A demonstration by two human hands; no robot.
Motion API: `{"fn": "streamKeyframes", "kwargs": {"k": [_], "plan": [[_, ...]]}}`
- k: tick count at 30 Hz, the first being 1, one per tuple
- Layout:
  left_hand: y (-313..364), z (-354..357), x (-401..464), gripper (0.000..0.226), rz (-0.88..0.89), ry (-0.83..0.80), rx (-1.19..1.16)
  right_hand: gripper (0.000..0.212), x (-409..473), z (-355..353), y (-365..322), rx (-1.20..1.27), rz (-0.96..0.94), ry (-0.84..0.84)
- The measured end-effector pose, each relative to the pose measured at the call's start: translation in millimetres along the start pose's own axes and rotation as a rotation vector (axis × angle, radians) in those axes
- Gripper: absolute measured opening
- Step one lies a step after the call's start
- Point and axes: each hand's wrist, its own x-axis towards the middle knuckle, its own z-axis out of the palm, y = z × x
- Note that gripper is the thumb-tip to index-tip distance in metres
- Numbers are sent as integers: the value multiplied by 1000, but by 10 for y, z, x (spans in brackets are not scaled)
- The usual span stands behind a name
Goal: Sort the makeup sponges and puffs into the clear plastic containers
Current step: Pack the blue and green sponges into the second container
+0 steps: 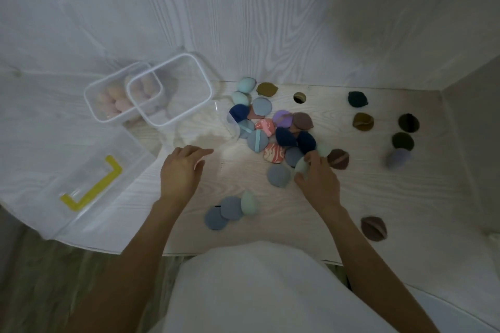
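Observation:
A pile of round puffs [273, 135] in blue, grey, navy, purple, brown and marbled pink lies mid-table. My right hand [318, 178] rests at the pile's near edge, its fingers closed around a pale mint sponge [301, 164]. My left hand [184, 170] hovers palm down with fingers spread, holding nothing, just in front of an empty clear container [173, 89]. Behind that one a smaller clear container [107, 105] holds several pink sponges. Two grey-blue puffs and a mint sponge [248, 202] lie between my forearms.
A clear lid with a yellow clip [92, 184] lies at the left edge. Dark green, olive and brown puffs [363, 121] are scattered at the right, another brown one [374, 227] near my right forearm. A round hole [299, 97] opens in the tabletop. Walls close in behind and to the right.

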Motion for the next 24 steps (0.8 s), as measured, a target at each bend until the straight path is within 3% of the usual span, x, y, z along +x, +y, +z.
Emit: {"fn": "streamKeyframes", "kwargs": {"k": [4,10,13,17,21,24], "plan": [[-84,-88,-94,30,-77,36,2,49,32,-111,-375,378,-72,-37],[-324,-188,-115,19,-96,48,-34,26,252,53,-1423,501,-393,-198],[-430,-197,-8,19,-101,30,-57,23,427,271,-1803,434,-509,-206],[-531,-158,164,27,-104,43,-138,21,639,501,-2100,133,-582,-235],[-593,-151,213,55,-131,60,-145,26,701,685,-2265,-162,-543,-244],[-664,-171,262,65,-118,44,-109,24,679,807,-2305,-86,-432,-293]]}}
